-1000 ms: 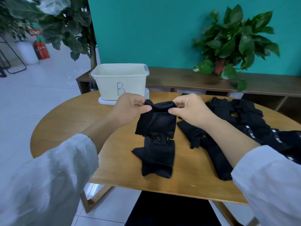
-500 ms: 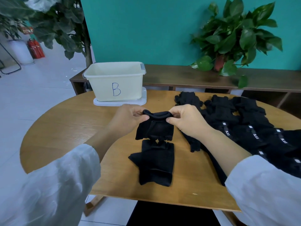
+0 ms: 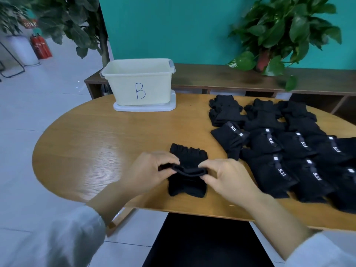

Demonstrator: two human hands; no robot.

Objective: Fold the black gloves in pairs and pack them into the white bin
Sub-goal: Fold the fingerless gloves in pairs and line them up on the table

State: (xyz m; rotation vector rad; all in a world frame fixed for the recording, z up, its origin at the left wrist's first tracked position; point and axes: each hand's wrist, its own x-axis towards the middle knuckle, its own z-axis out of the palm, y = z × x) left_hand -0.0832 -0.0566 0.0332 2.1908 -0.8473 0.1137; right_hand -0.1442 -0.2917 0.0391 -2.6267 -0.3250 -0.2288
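A pair of black gloves [image 3: 187,182] lies folded on the wooden table [image 3: 96,143] near its front edge. My left hand [image 3: 148,170] pinches the folded cuff edge at its left end. My right hand [image 3: 227,180] pinches the same edge at its right end. The glove fingers point away from me and lie flat on the table. The white bin [image 3: 139,81], marked with a blue letter B, stands at the back of the table on its white lid [image 3: 169,106]. I cannot see inside the bin.
Several more black gloves [image 3: 285,149] with white tags lie in rows across the right half of the table. A low wooden shelf [image 3: 221,78] with a potted plant [image 3: 279,31] runs behind the table. Another plant [image 3: 77,22] stands at the back left.
Both hands have lowered the gloves from the air onto the table and toward me, folding them over. The upper half now lies on the lower half. The view has tilted down.
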